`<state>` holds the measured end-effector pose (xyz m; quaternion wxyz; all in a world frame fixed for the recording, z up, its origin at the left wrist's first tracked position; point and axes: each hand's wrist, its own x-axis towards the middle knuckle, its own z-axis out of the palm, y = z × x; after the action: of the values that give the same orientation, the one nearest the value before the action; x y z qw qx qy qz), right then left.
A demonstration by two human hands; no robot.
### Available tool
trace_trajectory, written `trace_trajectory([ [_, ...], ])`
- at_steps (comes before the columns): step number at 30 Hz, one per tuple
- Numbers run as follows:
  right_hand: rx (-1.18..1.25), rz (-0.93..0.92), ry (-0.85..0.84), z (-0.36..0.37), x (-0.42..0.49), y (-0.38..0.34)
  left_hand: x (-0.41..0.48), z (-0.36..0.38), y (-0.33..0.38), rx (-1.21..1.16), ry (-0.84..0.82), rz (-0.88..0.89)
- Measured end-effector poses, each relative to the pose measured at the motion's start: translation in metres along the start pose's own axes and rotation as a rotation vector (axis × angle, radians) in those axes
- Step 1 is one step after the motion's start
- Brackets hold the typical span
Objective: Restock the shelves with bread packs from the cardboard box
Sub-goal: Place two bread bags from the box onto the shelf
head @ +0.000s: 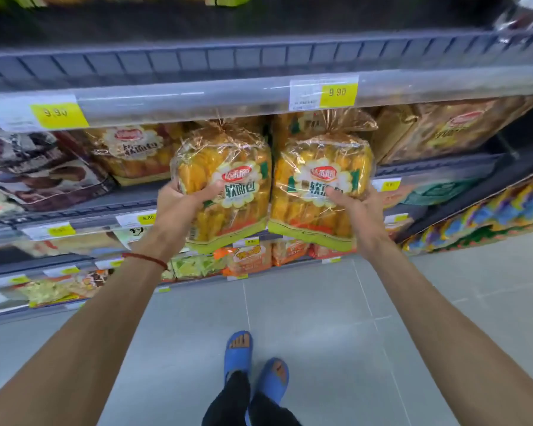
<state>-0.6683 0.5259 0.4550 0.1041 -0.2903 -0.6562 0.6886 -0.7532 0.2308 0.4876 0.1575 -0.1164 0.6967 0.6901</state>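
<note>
Blue slippers [239,348] on grey tiled floor [320,318], far below the price rail [197,99]. Both bare forearms reach up toward the rail, with a red string bracelet [145,259] on the left wrist.

Left hand [179,207] is below the rail, fingers curled round the left edge of the left bread pack [228,192], thumb across its front label. Right hand [356,210] is level with it below the rail and grasps the right bread pack [317,179] at its right edge, thumb on the label.

Both packs are upright and side by side, twisted tops just under the rail. Cannot tell if they rest on the shelf.

Further back under the rail is a shelved bread pack [133,152], behind and left of the held ones. Dark-wrapped packs [34,170] sit under the rail's left end. A yellow 9.90 tag [323,92] is on the rail, above the right pack.
</note>
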Motion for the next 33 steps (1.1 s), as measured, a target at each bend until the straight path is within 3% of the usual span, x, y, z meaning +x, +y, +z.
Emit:
trace_trajectory([
  [15, 0.034, -0.149, -0.039, -0.004, 0.062, -0.043, 0.052, 0.011, 0.031, -0.126, -0.151, 0.063],
  [26, 0.038, -0.16, -0.068, -0.003, 0.09, -0.066, 0.075, 0.028, 0.049, -0.203, -0.084, 0.155],
  [29, 0.07, -0.234, -0.065, 0.002, 0.097, -0.073, 0.09, 0.034, 0.048, -0.255, -0.008, 0.143],
  [33, 0.053, -0.292, -0.046, 0.011, 0.11, -0.059, 0.106, 0.035, 0.038, -0.182, -0.05, 0.135],
])
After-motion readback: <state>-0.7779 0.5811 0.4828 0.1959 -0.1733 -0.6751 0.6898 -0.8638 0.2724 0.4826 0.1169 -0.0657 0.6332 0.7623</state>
